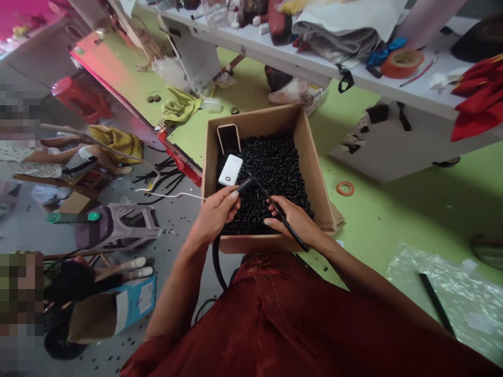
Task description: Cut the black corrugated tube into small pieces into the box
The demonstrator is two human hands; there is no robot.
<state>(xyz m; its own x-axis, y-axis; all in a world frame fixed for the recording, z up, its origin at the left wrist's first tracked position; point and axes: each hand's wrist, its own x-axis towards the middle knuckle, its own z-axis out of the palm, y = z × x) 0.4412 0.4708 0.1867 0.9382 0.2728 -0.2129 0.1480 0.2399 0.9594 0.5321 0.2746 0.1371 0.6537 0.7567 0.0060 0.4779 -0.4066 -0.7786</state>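
My left hand (216, 213) is closed around a black ribbed tube (245, 185), whose end points over the box. The rest of the tube (218, 267) hangs down over the box's front edge toward my lap. In my right hand (291, 220) is a long thin black stick-like piece (288, 226); its far tip meets or nearly meets the tube's end, and I cannot tell its exact kind. Beneath both hands, the cardboard box (314, 173) holds a heap of small black pieces (271, 162). A white power bank (230, 170) and a phone (228, 139) lie on the heap at the left.
A white cable (176, 196) crosses the box's left side. An orange tape roll (345, 188) lies on the green surface at right, near clear plastic wrap (451, 298). A cluttered white shelf (251, 44) runs behind. Two seated people and a stool (133, 222) are at left.
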